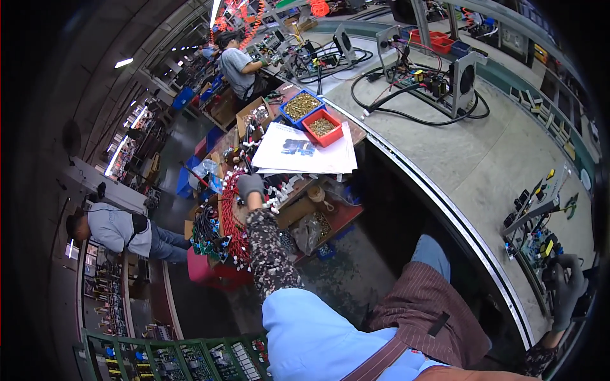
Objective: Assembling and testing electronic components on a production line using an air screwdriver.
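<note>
My left hand [251, 188], in a grey glove, reaches to a side bench among red wire bundles [234, 219] and white connectors. Its back shows, but the fingertips are hidden, so I cannot tell whether it grips a wire. At the far right, my gloved right hand [567, 291] has its fingers bent around the near end of an electronic assembly [537, 247] with a metal panel, black parts and yellow-marked components. Printed sheets [305, 155] lie just beyond my left hand. On and beside them stand a red bin [323, 129] and a blue bin [301, 106] of small brass-coloured parts.
Another assembly with a fan [467, 82] and black cable stands on the grey worktop [406, 136]. The worktop's metal edge [445, 209] runs beside my legs. A red stool [216, 270] is under the wires. Two people [238, 66] [121, 225] are nearby. A green rack [152, 359] holds circuit boards.
</note>
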Demonstrator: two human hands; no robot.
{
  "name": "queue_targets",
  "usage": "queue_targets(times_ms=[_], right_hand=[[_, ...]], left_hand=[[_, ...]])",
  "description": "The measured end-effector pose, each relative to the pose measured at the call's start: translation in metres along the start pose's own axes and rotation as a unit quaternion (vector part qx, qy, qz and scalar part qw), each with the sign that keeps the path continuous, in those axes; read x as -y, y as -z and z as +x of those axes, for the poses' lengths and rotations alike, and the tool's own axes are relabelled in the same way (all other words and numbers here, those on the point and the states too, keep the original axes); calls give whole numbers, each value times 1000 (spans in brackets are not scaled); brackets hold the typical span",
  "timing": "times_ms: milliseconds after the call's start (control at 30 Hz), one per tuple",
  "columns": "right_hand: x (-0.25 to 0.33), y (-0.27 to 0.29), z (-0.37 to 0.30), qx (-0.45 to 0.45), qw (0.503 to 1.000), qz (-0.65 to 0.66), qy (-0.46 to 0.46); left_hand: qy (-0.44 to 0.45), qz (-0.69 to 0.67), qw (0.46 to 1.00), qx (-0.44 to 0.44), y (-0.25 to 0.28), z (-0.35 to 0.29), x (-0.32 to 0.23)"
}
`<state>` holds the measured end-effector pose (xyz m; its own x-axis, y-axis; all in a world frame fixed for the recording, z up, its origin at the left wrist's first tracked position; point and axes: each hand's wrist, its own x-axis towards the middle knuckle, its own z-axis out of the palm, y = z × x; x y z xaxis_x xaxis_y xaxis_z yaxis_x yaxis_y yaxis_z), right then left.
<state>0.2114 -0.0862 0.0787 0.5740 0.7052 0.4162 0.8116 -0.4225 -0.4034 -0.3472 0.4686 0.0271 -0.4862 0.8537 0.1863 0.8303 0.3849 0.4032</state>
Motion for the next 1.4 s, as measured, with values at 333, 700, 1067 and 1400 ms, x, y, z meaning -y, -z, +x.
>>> queue_targets(times_ms=[333,700,1067,1400], right_hand=[[42,24,-24,36,997,67,-1],[167,10,-1,51,911,307,269],[84,4,-95,144,964,194,-111],[57,-23,-96,11,956,178,-235]], left_hand=[[-239,-396,821,-334,193,-50,-66],[-762,-168,585,222,228,-295,-120],[-209,-299,324,873,53,-515,-173],[-81,-241,247,935,11,-574,-174]])
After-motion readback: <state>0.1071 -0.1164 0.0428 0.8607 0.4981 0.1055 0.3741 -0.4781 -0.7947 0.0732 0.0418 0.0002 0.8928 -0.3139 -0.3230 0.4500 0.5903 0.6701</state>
